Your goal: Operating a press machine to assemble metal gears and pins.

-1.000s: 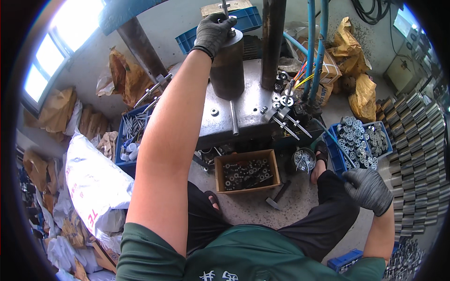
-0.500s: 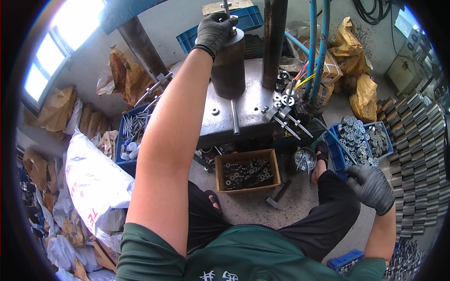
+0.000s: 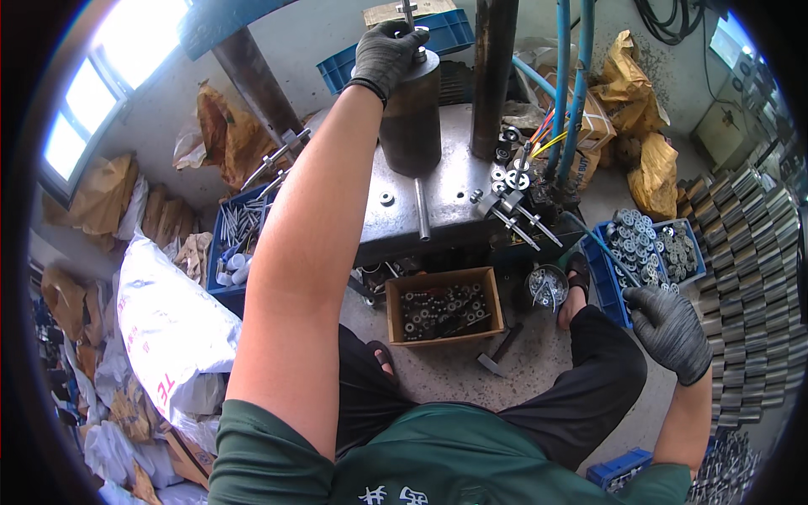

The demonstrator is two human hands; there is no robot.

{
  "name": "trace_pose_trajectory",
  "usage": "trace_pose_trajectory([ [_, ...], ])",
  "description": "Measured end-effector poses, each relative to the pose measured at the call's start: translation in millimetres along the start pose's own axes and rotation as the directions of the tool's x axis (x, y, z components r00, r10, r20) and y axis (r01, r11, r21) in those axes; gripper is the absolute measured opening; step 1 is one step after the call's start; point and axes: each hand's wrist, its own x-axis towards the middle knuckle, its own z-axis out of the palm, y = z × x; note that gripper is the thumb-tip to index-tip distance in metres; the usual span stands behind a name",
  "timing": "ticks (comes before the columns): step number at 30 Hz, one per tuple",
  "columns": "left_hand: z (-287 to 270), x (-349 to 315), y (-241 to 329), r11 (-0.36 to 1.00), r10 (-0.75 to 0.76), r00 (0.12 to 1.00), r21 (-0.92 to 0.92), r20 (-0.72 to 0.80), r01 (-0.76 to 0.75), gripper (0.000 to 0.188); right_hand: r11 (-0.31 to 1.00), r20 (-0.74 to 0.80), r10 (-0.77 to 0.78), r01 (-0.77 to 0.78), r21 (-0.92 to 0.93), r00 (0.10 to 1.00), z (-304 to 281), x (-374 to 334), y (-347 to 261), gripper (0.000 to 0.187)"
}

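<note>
1. Counter: the bare steel counter point(image 3: 450, 175) lies below the left grip.
2. Crate: a blue crate point(image 3: 603, 278) just ahead of the right grip holds many loose wheel-shaped discs point(image 3: 637, 244). Judged from this stock, plenty of parts are left to handle.
3. Cylinder: a dark metal cylinder point(image 3: 411, 130) stands upright on the counter, directly beneath the left grip.
4. Upright rod: a metal rod point(image 3: 407, 12) rises from the left grip and runs out of view. It is over the cylinder's top; its lower end is hidden, so its seating cannot be verified.
5. Rods with discs: a few rods point(image 3: 515, 220) lie at the counter's edge, right of and below the left grip. They appear put together; whether they are finished cannot be confirmed.
6. Left grip point(image 3: 383, 61): gloved, fingers closed about the upright rod. This piece is judged in hand, not completed.
7. Right grip point(image 3: 671, 334): gloved, fingers loosely curled, palm hidden; whether it pinches anything cannot be told.
8. Ring: one small ring point(image 3: 386, 199) rests on the counter, below the left grip, apart from the cylinder.
</note>
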Motion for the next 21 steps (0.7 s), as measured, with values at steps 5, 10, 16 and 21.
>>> trace_pose_trajectory([
  [5, -3, 0, 3, 0.999, -0.025, 1.000, 0.020, 0.003, 0.025, 0.045, 0.984, 0.301, 0.017, 0.038, -0.176, 0.954, 1, -1, 1, 0.028],
  [10, 0, 1, 2, 0.997, -0.069, 0.997, -0.022, 0.020, 0.070, 0.046, 0.997, 0.077, -0.002, 0.008, -0.072, 0.997, -4, 4, -2, 0.027],
  [16, 0, 4, 4, 0.991, -0.030, 0.999, 0.129, -0.039, 0.035, 0.046, 0.968, -0.375, -0.209, 0.137, -0.210, 0.903, -10, 29, -4, 0.021],
  [21, -2, -8, 11, 0.998, -0.061, 0.997, -0.011, 0.039, 0.061, 0.043, 0.959, -0.662, -0.277, 0.163, -0.231, 0.697, -54, 125, 8, 0.021],
])
